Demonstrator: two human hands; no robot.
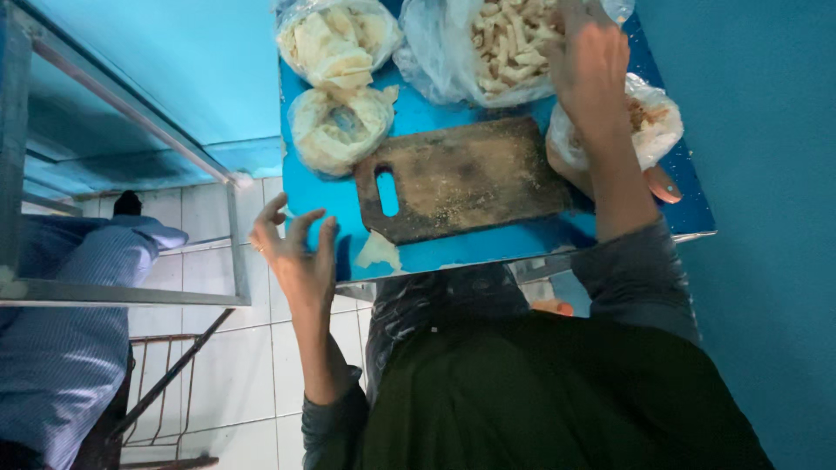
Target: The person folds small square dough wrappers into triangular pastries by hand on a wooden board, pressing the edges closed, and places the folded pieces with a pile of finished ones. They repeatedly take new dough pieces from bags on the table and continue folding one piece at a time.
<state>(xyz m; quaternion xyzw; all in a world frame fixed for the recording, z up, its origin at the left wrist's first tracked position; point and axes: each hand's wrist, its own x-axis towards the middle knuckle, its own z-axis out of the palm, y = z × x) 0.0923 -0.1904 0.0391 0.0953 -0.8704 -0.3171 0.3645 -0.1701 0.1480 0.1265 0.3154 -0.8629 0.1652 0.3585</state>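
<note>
Hands frame a worn wooden cutting board [466,178] that lies near the middle of the frame on a bright blue table [418,117], its handle slot turned toward the left side of the picture and its surface dusted with pale crumbs. The left hand [296,252] hangs at the lower left of the board, just off the table's near edge over the white tiled floor [218,348], with fingers spread wide and curled slightly, holding nothing. The right hand [592,65] sits in the upper right of the frame, palm down and fingers loosely bent, resting on the mouth of a clear plastic bag of pale cut sticks [496,43]; whether it pinches any of the plastic cannot be told from here. Just below that hand, at the right end of the board, lies a smaller bag of pale crumbly filling [657,130], touching the forearm. At the upper middle of the frame two more bags of folded pale sheets [335,39] sit one behind the other, the nearer one just above the board's handle. A small torn scrap of pale sheet [379,252] lies on the table by the board's lower left corner. At the far left, a striped blue sleeve [61,331] of another person shows behind a metal frame [131,296].
</note>
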